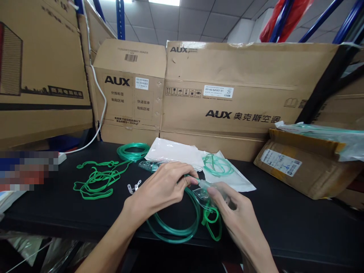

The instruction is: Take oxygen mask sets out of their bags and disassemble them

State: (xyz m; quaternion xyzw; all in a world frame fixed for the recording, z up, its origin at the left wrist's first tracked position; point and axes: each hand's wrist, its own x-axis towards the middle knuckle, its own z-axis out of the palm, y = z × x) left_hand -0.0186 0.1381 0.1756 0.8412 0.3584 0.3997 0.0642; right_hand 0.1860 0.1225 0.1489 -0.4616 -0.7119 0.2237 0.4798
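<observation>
My left hand [165, 185] is closed in a pinch on the end of a green transparent tube [176, 227], whose loop hangs over the black table's front edge. My right hand [239, 216] grips a clear plastic mask [204, 193] with a green strap [212, 223] dangling from it. Tube end and mask meet between my two hands. Behind them lie white plastic bags [176, 151], one with a coiled green tube [217, 165] on it.
A pile of green elastic straps [96, 178] and a small green tube coil [132, 151] lie on the black table [284, 220] at left, with small metal clips [133, 186]. AUX cardboard boxes [227, 98] wall the back. A brown box [301, 167] holding bagged items sits right.
</observation>
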